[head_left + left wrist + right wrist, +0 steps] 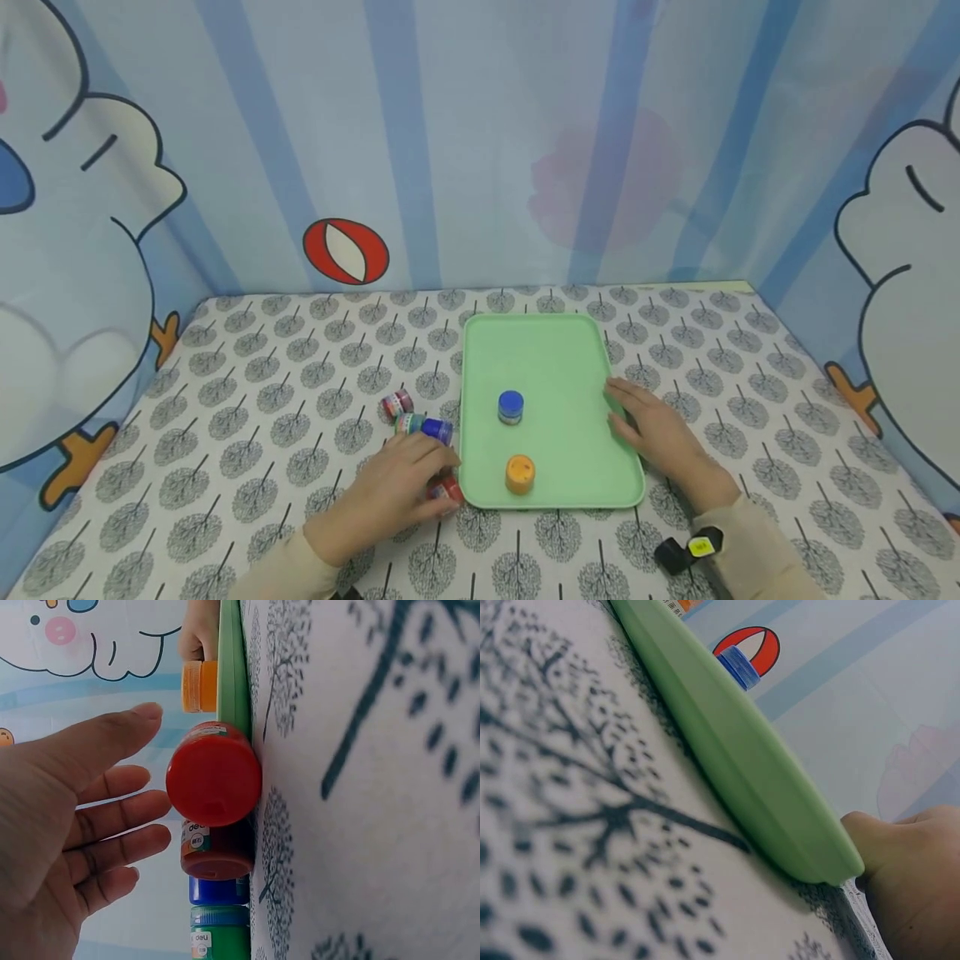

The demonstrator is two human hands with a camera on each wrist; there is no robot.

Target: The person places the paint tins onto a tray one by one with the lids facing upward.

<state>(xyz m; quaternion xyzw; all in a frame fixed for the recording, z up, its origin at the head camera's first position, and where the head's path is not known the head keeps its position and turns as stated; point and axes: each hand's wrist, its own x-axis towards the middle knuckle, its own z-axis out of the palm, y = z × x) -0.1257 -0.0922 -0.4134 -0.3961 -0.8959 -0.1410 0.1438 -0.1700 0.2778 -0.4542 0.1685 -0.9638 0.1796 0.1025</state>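
Note:
My left hand [390,483] hovers beside a red paint jar [450,490] at the tray's lower left corner. In the left wrist view, a gap shows between its spread fingers and the red jar [214,776], which lies with its round end facing the camera. My right hand [660,429] rests on the right rim of the light green tray [555,350], thumb and forefinger reaching over the edge. Inside the tray stand a blue-lidded jar [511,407] and an orange jar [520,474].
Left of the tray lie a green jar [409,423], a dark blue jar [437,430] and a pinkish-red jar [397,404]. A tree-patterned cloth [247,417] covers the table. Printed curtains [487,167] hang behind and at both sides.

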